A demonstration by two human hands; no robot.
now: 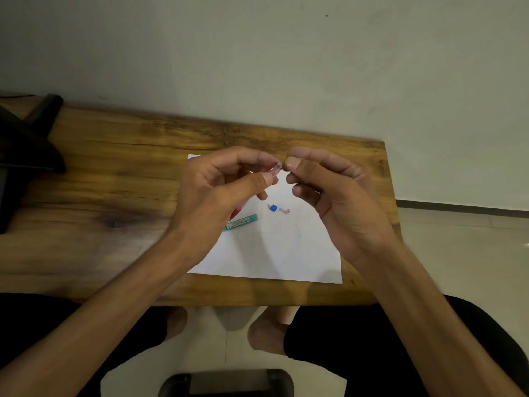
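My left hand (217, 190) holds a pink translucent mechanical pencil (273, 171) above a white sheet of paper (274, 247), its open end pointing right. My right hand (332, 193) is raised close to that end, thumb and forefinger pinched together on something too thin to make out. On the paper lie a green lead case (242, 222), a small blue cap (273, 208) and a small pink piece (285, 210). The pencil's lower part shows red below my left palm (237, 212).
The paper lies on a wooden table (114, 196) against a pale wall. A black object (25, 156) stands at the table's left end. The table's right edge drops to a tiled floor (458, 253). A dark object (226, 382) sits on the floor below.
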